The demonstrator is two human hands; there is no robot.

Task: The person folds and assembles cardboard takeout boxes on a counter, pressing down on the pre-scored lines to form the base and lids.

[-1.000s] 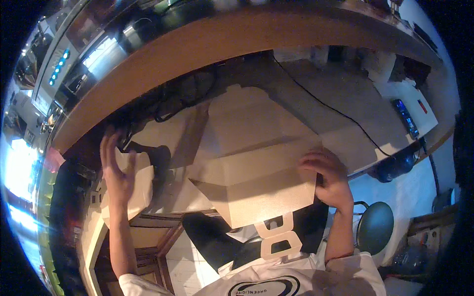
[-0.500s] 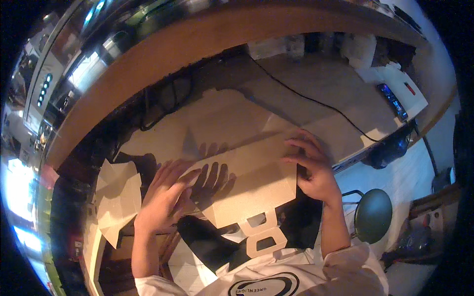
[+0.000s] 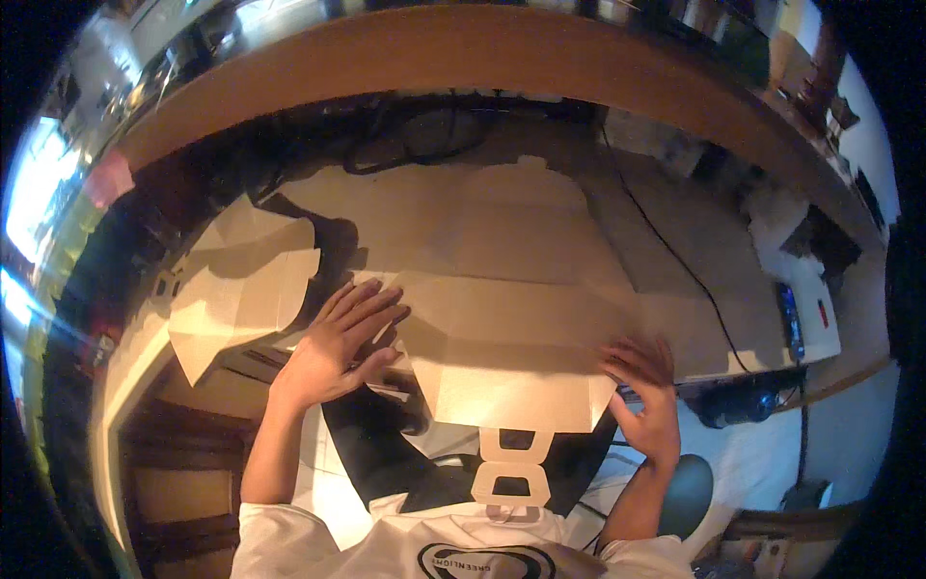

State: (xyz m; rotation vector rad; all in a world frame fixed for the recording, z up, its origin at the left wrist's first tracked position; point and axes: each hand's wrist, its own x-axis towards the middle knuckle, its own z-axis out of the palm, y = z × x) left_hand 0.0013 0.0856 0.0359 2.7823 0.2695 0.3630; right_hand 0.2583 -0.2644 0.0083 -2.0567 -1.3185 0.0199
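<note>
1. Head view shows a flat tan cardboard box blank [image 3: 511, 357] lying on the brown desk [image 3: 675, 261] in front of me, its near edge hanging over the desk edge above my lap, with a slotted tab [image 3: 511, 468] dangling from it.
2. As far as I can judge, the folding is at an early stage: the sheet has creases and one panel near me seems bent down, but no walls stand up and no tab is tucked in.
3. Most of the work looks left: raising the sides, locking the tabs, closing the shape.
4. My left hand [image 3: 338, 352] lies palm down at the left edge of the blank, fingers spread and stretched forward, pressing on the sheet rather than pinching anything; the forearm comes up from the lower left.
5. My right hand [image 3: 646, 396] sits at the right near corner of the blank, fingers slightly fanned and curled over its edge; whether the thumb grips underneath, I cannot tell.
6. A second folded cardboard piece [image 3: 241, 289] lies to the left, just beside my left hand, not touched.
7. A black cable [image 3: 675, 256] runs across the desk beyond the blank, well clear of both hands.
</note>
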